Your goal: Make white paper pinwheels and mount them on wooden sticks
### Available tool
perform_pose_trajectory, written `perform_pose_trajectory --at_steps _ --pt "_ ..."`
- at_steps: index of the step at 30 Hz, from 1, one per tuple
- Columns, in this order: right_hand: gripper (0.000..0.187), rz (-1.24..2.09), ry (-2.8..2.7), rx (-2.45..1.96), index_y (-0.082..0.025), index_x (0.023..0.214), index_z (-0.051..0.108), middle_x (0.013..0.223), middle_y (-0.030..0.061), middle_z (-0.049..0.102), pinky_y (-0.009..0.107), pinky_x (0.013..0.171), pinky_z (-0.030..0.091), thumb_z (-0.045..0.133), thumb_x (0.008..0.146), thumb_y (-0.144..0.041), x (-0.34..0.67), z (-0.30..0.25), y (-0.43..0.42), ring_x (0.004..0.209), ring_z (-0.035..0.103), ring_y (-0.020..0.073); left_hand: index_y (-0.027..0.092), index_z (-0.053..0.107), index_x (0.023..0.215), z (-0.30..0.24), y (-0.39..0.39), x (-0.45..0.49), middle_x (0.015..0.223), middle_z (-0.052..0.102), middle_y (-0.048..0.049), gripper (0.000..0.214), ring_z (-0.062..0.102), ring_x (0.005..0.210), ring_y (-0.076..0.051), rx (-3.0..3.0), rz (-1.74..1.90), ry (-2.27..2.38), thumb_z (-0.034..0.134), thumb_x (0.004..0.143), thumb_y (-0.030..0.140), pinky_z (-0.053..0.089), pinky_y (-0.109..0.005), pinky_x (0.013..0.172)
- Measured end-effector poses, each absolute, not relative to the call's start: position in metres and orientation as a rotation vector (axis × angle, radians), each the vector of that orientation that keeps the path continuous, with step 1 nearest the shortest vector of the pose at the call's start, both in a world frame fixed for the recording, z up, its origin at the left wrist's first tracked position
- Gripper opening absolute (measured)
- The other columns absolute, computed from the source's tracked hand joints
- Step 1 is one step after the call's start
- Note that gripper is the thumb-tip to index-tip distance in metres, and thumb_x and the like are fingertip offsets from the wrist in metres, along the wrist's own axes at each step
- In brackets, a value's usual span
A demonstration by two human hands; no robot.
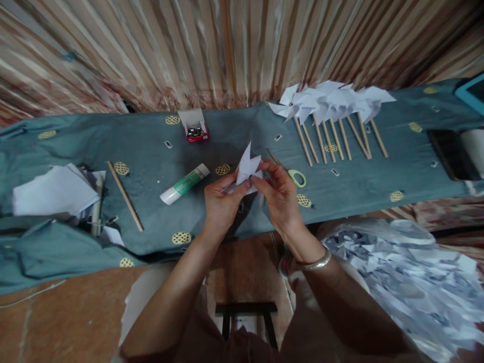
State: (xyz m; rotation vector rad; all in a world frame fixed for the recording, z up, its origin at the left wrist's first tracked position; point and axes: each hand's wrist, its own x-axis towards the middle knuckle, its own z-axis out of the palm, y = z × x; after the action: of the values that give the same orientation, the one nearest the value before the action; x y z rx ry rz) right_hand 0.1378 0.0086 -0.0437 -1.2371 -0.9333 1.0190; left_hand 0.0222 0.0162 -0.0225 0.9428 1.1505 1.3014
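Note:
A white paper pinwheel (248,166) is held between my two hands above the near-middle of the cloth. My left hand (222,201) is closed on its left side, the thumb pressed near the centre. On the other side my right hand (282,196) pinches the paper, thumb at the small dark spot in the middle. Whether a pin sits there is too small to tell. Just right of my right hand lie scissors with a light green handle (297,178). To the left is a white and green glue stick (185,183).
Several finished paper pinwheels (328,101) on wooden sticks lie at the back right. A red box of metal pins (195,130) stands behind. Left are a wooden stick (125,196) and stacked paper (56,191). A phone (449,154) lies right; a bag of paper scraps (408,272) sits below.

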Motion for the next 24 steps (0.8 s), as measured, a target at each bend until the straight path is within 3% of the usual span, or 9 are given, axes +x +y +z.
perform_pose_trajectory --at_steps 4,8,14,19,24 --pt "0.048 1.007 -0.902 -1.246 -0.027 0.118 0.06 0.131 0.0044 0.061 0.043 0.111 0.041 0.076 0.074 -0.034 0.137 -0.037 0.008 0.127 0.054 0.0234 0.019 0.08 0.084 -0.023 0.018 0.023 0.084 0.079 -0.0001 0.02 0.07 0.079 -0.017 0.923 1.304 1.16 0.08 0.064 0.021 0.055 -0.031 0.08" --pt "0.061 1.002 -0.758 -1.263 -0.028 0.123 0.058 0.139 0.0039 0.057 0.043 0.114 0.039 0.082 0.067 -0.036 0.141 -0.028 0.01 0.136 0.047 0.0247 0.018 0.079 0.085 -0.026 0.021 0.023 0.084 0.078 -0.0012 0.024 0.07 0.078 -0.017 0.806 1.304 1.143 0.081 0.062 0.022 0.055 -0.032 0.081" --pt "0.03 1.389 -0.648 -1.149 -0.023 0.094 0.07 0.096 0.0011 0.075 0.037 0.096 0.052 0.08 0.068 -0.035 0.144 -0.016 0.011 0.098 0.069 0.0197 0.018 0.079 0.083 -0.026 0.021 0.021 0.082 0.078 -0.0009 0.026 0.069 0.074 -0.014 0.729 1.3 1.084 0.083 0.059 0.023 0.055 -0.03 0.079" --pt "0.019 1.462 -0.588 -1.138 -0.022 0.077 0.075 0.079 -0.0023 0.076 0.032 0.081 0.056 0.083 0.061 -0.029 0.137 -0.014 0.008 0.075 0.068 0.016 0.017 0.079 0.083 -0.025 0.019 0.02 0.081 0.077 -0.0007 0.025 0.068 0.073 -0.015 0.806 1.279 1.111 0.083 0.059 0.024 0.055 -0.029 0.077" --pt "0.015 1.409 -0.564 -1.127 -0.023 0.072 0.075 0.075 -0.0039 0.075 0.03 0.076 0.054 0.083 0.059 -0.024 0.134 -0.017 0.009 0.07 0.066 0.0137 0.016 0.078 0.085 -0.024 0.017 0.017 0.084 0.078 -0.001 0.025 0.069 0.076 -0.016 0.866 1.254 1.127 0.081 0.062 0.025 0.054 -0.029 0.078"
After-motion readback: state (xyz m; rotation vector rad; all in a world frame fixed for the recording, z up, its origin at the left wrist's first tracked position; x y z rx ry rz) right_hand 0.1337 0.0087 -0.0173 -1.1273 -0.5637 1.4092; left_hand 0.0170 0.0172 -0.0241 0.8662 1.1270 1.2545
